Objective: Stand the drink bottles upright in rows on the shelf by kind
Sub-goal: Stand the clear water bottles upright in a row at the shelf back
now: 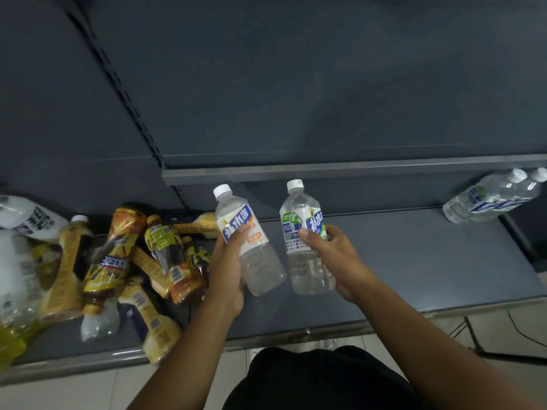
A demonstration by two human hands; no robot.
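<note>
My left hand [226, 270] grips a clear bottle with a white, blue and orange label [247, 235], tilted a little left, above the grey shelf [414, 261]. My right hand [334, 255] grips a clear bottle with a green, white and blue label [305, 232], held nearly upright beside it. Two clear bottles with blue and green labels [494, 196] stand together at the shelf's back right corner. A jumbled pile of yellow and orange labelled bottles [142, 261] lies on the shelf's left part.
A white labelled bottle [29, 217] and a yellow-liquid bottle [11, 329] lie at the far left. Another shelf edge [325, 170] juts out just above the held bottles. Tiled floor and cables [503, 329] lie below the shelf front.
</note>
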